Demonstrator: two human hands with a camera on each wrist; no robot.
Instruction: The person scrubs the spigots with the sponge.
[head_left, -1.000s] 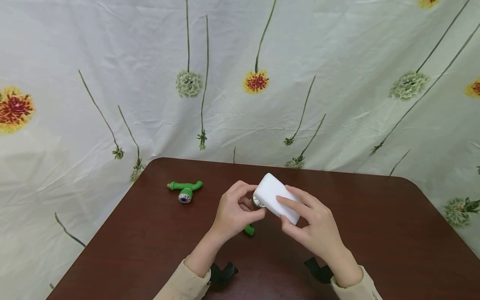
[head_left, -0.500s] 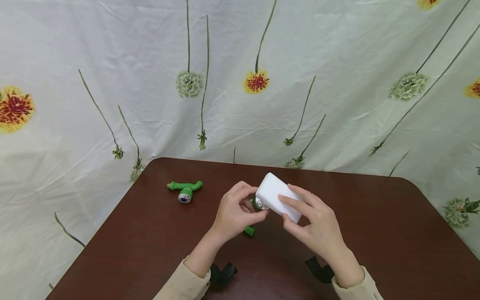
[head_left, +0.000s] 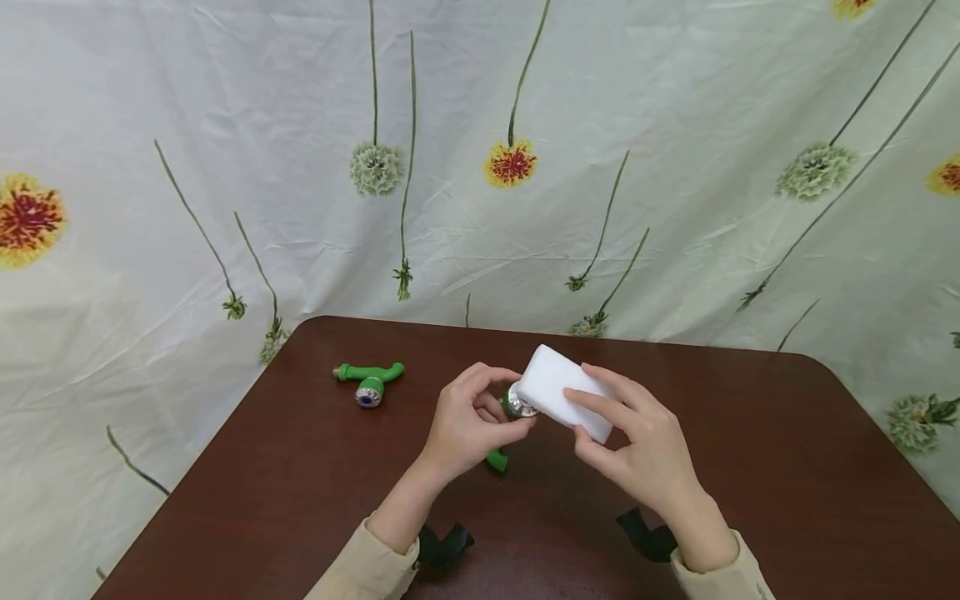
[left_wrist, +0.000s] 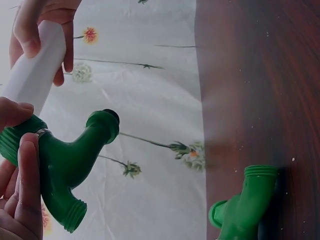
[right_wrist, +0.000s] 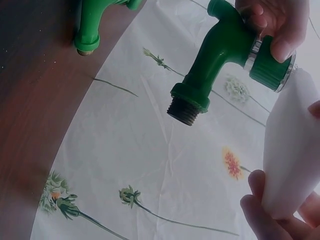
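Above the table, my left hand [head_left: 467, 421] grips a green plastic tap [left_wrist: 70, 160] by its ribbed knob, between thumb and fingers. The knob's silvery faceted face [head_left: 519, 402] points right, toward a white sponge [head_left: 561, 392]. My right hand [head_left: 648, 442] holds this block-shaped sponge between thumb and fingers, tilted, with its left corner overlapping the knob face. In the right wrist view the sponge's upper end is right at the knob's rim, and the tap's threaded inlet [right_wrist: 182, 111] hangs free. Most of the tap is hidden behind my left hand in the head view.
A second green tap [head_left: 371, 375] with a silver and blue knob lies at the table's back left. The dark red-brown table [head_left: 720, 433] has rounded far corners. Behind it hangs a pale flowered cloth [head_left: 480, 250]. Black straps [head_left: 446, 546] show near both wrists.
The sponge and my right hand have shifted slightly right. More of the knob's silvery face shows than one second ago, while my left hand stays nearly in place with the tap.
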